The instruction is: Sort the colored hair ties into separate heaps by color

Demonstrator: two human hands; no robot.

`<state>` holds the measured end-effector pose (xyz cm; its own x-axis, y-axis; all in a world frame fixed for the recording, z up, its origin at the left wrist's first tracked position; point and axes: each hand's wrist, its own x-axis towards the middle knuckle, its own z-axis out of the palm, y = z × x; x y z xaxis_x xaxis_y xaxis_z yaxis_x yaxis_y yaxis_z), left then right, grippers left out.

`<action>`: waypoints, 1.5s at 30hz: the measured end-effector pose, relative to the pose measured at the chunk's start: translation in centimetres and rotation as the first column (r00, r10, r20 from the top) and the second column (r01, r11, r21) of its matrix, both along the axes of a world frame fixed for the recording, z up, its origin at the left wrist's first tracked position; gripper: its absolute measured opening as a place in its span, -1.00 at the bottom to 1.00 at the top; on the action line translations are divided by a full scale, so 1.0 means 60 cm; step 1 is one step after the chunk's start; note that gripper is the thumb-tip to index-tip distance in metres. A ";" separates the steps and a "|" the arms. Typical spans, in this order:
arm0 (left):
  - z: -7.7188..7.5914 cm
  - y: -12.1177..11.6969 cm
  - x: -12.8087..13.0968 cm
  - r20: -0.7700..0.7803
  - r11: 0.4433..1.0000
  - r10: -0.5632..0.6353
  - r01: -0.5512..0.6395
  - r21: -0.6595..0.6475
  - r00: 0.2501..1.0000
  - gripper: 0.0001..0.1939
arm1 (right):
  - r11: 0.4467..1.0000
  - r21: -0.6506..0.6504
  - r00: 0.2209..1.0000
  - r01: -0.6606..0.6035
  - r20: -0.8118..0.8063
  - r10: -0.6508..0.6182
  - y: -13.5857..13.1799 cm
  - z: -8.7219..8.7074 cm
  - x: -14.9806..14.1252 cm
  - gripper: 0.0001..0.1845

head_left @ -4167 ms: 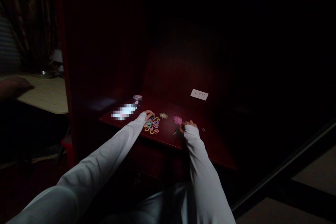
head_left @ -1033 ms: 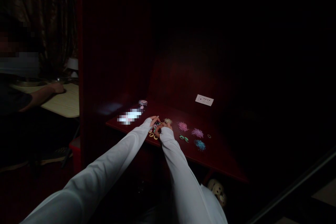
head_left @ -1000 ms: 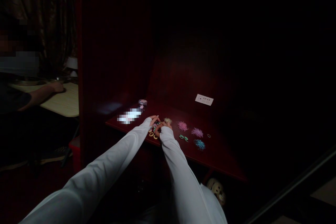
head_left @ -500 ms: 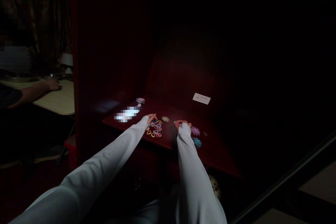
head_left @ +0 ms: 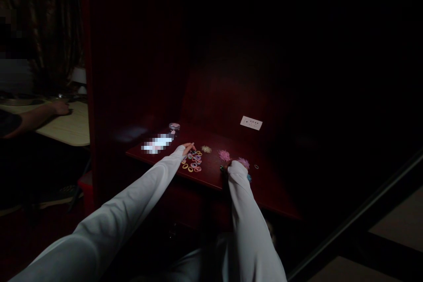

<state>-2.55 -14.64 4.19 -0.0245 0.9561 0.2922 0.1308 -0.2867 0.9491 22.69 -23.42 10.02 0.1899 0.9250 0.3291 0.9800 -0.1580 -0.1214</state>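
Observation:
My left hand (head_left: 188, 147) rests with its fingers stretched out at the back edge of a group of coloured hair ties (head_left: 193, 165) in yellow, pink and purple. My right hand (head_left: 226, 167) is low over the tabletop, its fingers mostly hidden by shadow and the white sleeve. A small dark green thing (head_left: 222, 168) shows by its fingertips; whether it is held I cannot tell. Around that hand lie small heaps of thin bands: a pink heap (head_left: 224, 155), a purple heap (head_left: 244, 162) and a partly covered blue heap (head_left: 249, 178). A pale yellow heap (head_left: 206, 149) sits between my hands.
A clear round container (head_left: 174, 128) and a bright, blurred-out screen (head_left: 157, 143) are at the left of the dark red table (head_left: 211, 180). One single ring (head_left: 256, 166) lies at the right. A socket plate (head_left: 251, 123) is behind. Another person's arm (head_left: 36, 119) rests on a pale table at far left.
My right hand has moved down and slightly right, toward the table's front, uncovering the pink heap and covering part of the blue one. My left hand stays by the hair ties.

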 end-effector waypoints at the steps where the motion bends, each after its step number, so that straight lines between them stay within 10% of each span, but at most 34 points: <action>1: 0.000 -0.001 0.000 0.004 1.000 0.002 -0.002 -0.006 1.000 -0.46 | 0.998 -0.048 0.999 0.035 0.012 -0.035 -0.003 0.002 -0.004 -0.76; 9: 0.009 -0.009 0.000 -0.002 0.999 -0.023 0.023 0.024 1.000 -0.62 | 1.000 0.000 1.000 0.006 0.023 -0.006 -0.007 0.002 -0.043 -0.63; 20: 0.025 -0.023 -0.003 -0.037 1.000 -0.003 0.002 -0.031 0.999 -0.76 | 0.910 0.027 0.892 -0.413 -0.192 0.410 0.018 -0.026 -0.145 -0.65; 28: 0.032 -0.037 0.002 -0.054 0.985 -0.006 -0.004 -0.172 0.999 -0.77 | 0.886 -0.006 0.881 -0.463 -0.111 0.459 0.025 -0.063 -0.191 -0.70; 45: 0.027 -0.035 0.002 -0.104 0.980 0.024 -0.043 -0.193 0.994 -0.70 | 0.877 0.118 0.837 -0.466 -0.262 0.480 0.042 -0.042 -0.186 -0.87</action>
